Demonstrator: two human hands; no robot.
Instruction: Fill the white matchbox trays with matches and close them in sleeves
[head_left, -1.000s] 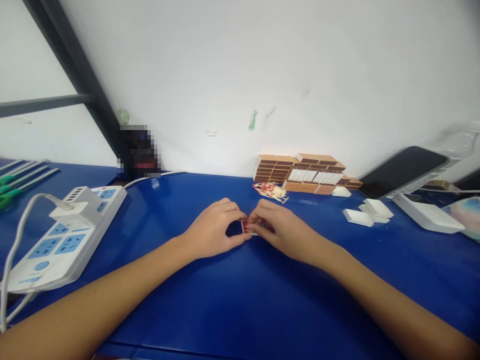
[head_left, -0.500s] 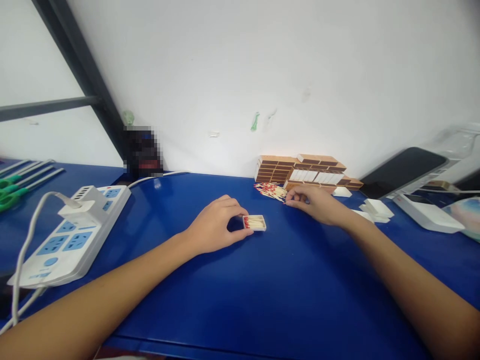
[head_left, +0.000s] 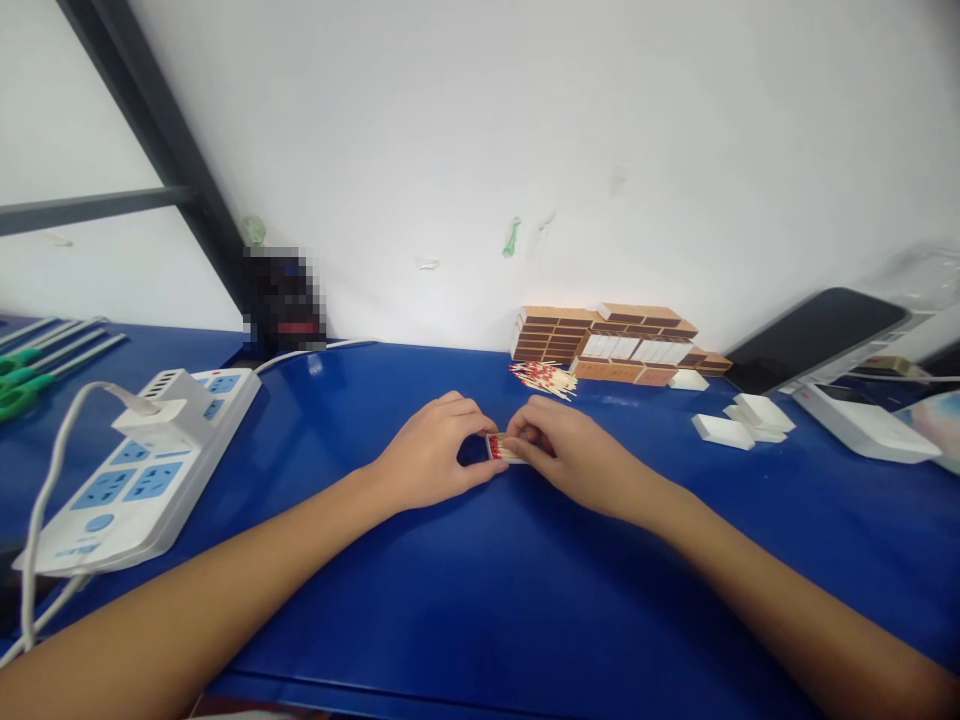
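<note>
A small white rectangular matchbox tray (head_left: 517,461) lies on the glossy blue desk (head_left: 450,610), in the middle of the scene between the two hands. Slim pale wooden matches with red heads (head_left: 498,447) lie in it, their heads toward its left end. The left hand (head_left: 435,452) holds the tray by that end, thumb on the near side and fingers on the far side. The right hand (head_left: 574,448) is over the tray's right part, thumb and fingers drawn narrowly together at the matches (its own fingers hide the tips, so I cannot tell whether a match is between them).

Beyond the hands, slightly right, is a loose heap of red-headed matches (head_left: 546,378). Just behind it, near the pale wall (head_left: 420,130), rises a stack of brown-and-tan cardboard matchboxes (head_left: 555,335), some showing white faces. Right of the stack's front is one small white block-like piece (head_left: 688,380); farther right and nearer lies a group of similar white pieces (head_left: 724,431). A dark-screened phone (head_left: 821,340) leans at far right, behind a flat white plastic case (head_left: 866,422). On the left sits a white power strip with blue sockets (head_left: 150,482), a white adapter (head_left: 161,428) plugged in; green-handled tools with pale shafts (head_left: 26,395) lie beyond it.
</note>
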